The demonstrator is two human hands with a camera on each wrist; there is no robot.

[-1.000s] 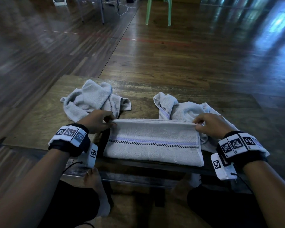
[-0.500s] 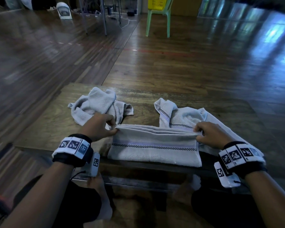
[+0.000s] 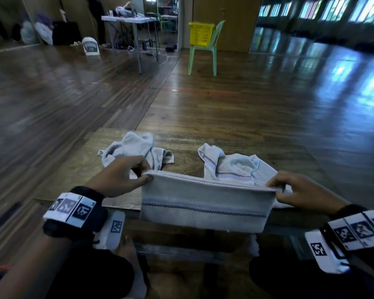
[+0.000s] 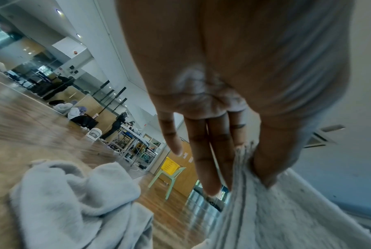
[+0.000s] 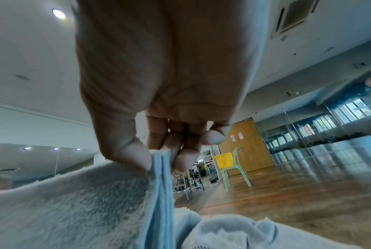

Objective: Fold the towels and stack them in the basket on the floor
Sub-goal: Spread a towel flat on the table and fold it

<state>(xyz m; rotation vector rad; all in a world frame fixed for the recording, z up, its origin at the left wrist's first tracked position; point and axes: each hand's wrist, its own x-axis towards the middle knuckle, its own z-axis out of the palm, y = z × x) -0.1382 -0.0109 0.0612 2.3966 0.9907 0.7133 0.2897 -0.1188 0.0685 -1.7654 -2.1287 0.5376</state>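
I am pinching the folded towel point(image 3: 205, 203) by its top corners, left hand point(image 3: 119, 176) and right hand point(image 3: 304, 194), hanging it over the table's point(image 3: 78, 169) near edge.

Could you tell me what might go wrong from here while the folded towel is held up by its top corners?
The left hand and right hand only pinch the stacked top corners of the folded grey striped towel, so a layer could slip out and undo the fold. The towel's lower edge hangs past the front edge of the wooden table; swinging forward, it could drag the crumpled grey towel just behind it.
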